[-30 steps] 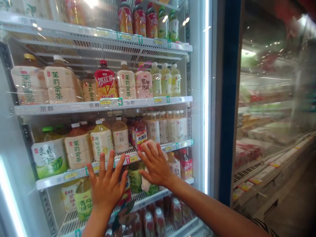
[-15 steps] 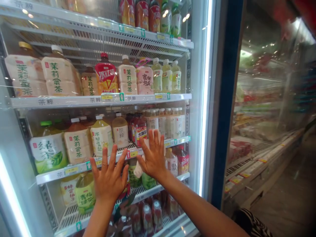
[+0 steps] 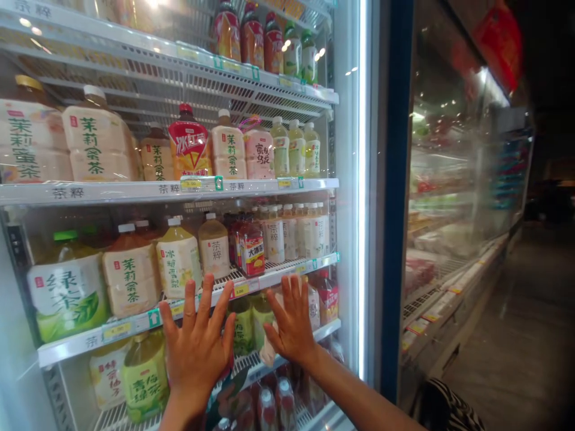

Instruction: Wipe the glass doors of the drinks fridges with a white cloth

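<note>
I face the glass door (image 3: 362, 251) of a drinks cooler. My left hand (image 3: 196, 347) lies flat on the glass with its fingers spread and holds nothing. My right hand (image 3: 290, 326) presses a white cloth (image 3: 268, 352) flat against the glass, just right of the left hand; only the cloth's edges show under the palm. Behind the glass, at hand height, stand green bottles (image 3: 242, 326) on a wire shelf.
The shelves (image 3: 179, 189) behind the glass hold several large tea bottles, among them a green-label one (image 3: 67, 296) and a red one (image 3: 188, 146). A blue post (image 3: 395, 209) separates the door from an open chiller (image 3: 449, 251) on the right. A dim aisle floor (image 3: 516, 341) runs alongside.
My right hand slid the cloth up over the shelf rail, then down below it. My left hand stayed flat in the same spot. The view swung slightly right.
</note>
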Demonstrator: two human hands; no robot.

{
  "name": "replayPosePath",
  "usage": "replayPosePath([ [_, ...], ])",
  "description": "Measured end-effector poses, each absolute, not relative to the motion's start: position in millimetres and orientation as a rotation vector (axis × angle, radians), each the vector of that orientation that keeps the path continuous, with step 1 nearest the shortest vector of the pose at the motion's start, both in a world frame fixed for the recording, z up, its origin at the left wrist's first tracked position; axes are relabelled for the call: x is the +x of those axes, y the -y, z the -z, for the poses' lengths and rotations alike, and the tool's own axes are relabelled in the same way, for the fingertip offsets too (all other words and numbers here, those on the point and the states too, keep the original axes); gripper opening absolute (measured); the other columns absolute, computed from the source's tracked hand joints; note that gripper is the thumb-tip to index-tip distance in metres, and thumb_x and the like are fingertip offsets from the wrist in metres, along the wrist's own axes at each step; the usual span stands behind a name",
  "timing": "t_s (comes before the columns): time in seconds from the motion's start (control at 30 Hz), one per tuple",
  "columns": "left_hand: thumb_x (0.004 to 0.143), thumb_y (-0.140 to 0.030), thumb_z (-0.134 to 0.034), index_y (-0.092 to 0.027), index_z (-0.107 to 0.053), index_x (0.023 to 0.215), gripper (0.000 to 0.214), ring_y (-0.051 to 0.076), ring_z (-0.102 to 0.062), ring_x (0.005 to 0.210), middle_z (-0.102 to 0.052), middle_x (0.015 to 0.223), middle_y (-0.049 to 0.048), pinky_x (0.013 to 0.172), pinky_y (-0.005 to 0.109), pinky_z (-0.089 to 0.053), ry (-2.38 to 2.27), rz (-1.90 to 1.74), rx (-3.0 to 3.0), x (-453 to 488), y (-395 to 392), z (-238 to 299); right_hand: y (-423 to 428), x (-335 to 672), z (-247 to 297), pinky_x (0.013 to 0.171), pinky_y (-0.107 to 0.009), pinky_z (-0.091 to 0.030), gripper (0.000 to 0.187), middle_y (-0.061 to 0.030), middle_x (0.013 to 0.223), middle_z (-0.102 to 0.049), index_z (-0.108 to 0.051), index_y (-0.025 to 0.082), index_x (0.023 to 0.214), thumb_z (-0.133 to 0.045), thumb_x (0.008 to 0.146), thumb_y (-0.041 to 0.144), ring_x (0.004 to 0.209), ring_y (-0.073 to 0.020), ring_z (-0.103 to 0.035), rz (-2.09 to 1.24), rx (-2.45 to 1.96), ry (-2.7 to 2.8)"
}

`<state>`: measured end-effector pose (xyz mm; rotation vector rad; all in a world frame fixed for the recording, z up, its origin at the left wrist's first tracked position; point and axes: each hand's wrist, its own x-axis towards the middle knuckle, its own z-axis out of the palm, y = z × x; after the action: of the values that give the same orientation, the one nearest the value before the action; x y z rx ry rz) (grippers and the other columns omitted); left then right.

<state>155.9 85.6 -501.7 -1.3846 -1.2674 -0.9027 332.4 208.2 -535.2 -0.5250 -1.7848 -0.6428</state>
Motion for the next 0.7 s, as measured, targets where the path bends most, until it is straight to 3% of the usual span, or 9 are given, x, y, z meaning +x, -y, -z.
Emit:
replayPosePath([
  [0.2,0.097,-0.038,-0.055,-0.029,-0.040,0.153,0.059,0.025,-0.010,0.159,-0.029,0.166,0.0056,0.128,0.060,0.005,1.262,0.941,-1.404,156,-86,503,-227,350,505,0.122,-0.073,-0.009,0.074,-0.0052,0.173,0.007,-0.003,0.033,0.164,-0.040,0.101,0.039,0.158,-0.0391,0.001,0.607,-0.595,1.694],
  [0.4,0.096,-0.039,-0.055,-0.030,-0.041,0.153,0.059,0.025,-0.011,0.159,-0.029,0.166,0.0049,0.128,0.060,0.003,1.258,0.953,-1.402,156,-86,503,-234,369,555,0.124,-0.071,-0.007,0.074,-0.0077,0.173,0.004,-0.003,0.027,0.165,-0.039,0.102,0.040,0.158,-0.0382,0.001,0.636,-0.607,1.761],
  [0.6,0.096,-0.040,-0.056,-0.031,-0.041,0.153,0.060,0.024,-0.010,0.159,-0.028,0.166,0.0040,0.128,0.059,0.004,1.247,0.959,-1.398,156,-87,502,-252,380,512,0.125,-0.070,-0.006,0.075,-0.0067,0.173,0.006,0.009,0.025,0.164,-0.031,0.103,0.044,0.159,-0.0365,0.001,0.594,-0.646,1.656],
  [0.7,0.096,-0.039,-0.054,-0.031,-0.040,0.153,0.059,0.023,-0.010,0.159,-0.027,0.167,0.0033,0.128,0.058,0.003,1.241,0.956,-1.386,156,-87,502,-249,384,536,0.123,-0.072,-0.008,0.073,-0.0052,0.173,0.007,0.003,0.030,0.164,-0.035,0.103,0.043,0.158,-0.0371,0.003,0.604,-0.663,1.708],
])
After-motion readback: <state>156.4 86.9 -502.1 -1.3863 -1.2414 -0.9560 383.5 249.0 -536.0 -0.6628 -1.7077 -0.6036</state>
